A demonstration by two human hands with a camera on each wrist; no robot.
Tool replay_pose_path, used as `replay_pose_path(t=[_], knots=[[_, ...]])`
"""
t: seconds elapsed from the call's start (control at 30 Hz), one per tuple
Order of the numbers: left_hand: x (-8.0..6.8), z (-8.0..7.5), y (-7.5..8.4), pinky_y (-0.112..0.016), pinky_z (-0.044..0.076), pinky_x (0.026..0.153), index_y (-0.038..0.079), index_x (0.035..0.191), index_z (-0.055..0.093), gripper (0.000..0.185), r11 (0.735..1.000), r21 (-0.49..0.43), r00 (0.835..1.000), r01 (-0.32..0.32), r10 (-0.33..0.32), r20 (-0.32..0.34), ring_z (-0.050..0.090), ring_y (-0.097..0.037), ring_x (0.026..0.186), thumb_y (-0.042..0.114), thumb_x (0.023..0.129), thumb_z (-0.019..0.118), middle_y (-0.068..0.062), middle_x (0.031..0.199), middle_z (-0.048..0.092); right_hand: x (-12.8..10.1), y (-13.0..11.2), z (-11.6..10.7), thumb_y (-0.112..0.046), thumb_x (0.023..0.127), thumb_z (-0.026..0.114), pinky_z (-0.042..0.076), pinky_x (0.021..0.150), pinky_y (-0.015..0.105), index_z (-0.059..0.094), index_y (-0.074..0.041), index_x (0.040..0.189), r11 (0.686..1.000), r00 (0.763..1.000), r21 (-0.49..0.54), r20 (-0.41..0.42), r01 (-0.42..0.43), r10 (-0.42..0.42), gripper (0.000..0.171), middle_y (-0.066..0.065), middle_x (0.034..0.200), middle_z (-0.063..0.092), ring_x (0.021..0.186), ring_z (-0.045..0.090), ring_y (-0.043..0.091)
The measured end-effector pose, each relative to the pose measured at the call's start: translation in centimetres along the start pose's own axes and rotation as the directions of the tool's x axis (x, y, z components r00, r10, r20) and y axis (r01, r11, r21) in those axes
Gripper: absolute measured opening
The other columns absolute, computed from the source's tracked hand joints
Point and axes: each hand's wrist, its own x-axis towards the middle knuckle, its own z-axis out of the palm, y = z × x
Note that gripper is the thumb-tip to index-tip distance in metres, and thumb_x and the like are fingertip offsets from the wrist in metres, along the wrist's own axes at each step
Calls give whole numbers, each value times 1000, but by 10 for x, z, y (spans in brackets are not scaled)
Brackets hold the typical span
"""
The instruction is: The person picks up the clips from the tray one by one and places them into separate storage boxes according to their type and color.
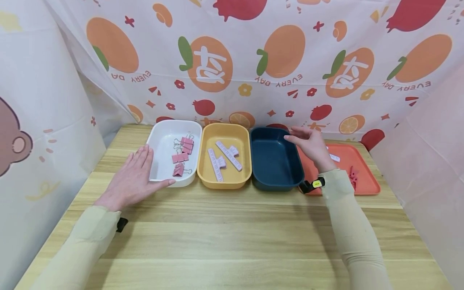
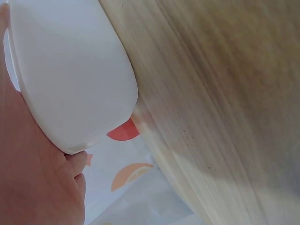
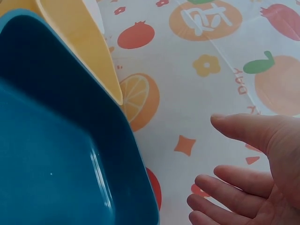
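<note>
The left hand [image 1: 135,178] lies flat with straight fingers against the white tray [image 1: 164,139], which holds pink binder clips [image 1: 182,155]. The right hand [image 1: 309,146] hovers empty, fingers relaxed, over the dark blue tray [image 1: 275,177], beside the yellow tray [image 1: 226,183]

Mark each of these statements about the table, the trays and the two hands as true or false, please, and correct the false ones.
1. The white tray holds pink binder clips. True.
2. The dark blue tray is full of clips. False: nothing shows inside it.
3. The left hand lies flat on the table and touches the white tray. True.
4. The right hand grips a long clip. False: it hangs above the blue tray's right edge, fingers relaxed, holding nothing.
5. The yellow tray stands between the white and the blue tray. True.
6. The orange tray lies at the far left. False: it is at the far right.
</note>
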Motion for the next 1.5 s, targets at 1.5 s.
replay_pose_path(t=[1.5], knots=[[-1, -4, 0, -58, 6, 122, -14, 156, 7, 121, 1000, -18, 1000, -16, 16, 0, 5, -47, 151, 77, 89, 54, -32, 164, 4, 23, 60, -56, -39, 101, 66, 42, 109, 53, 49, -1, 150, 982, 994, -153, -40, -107, 103, 64, 20, 153, 45, 136, 39, 37]])
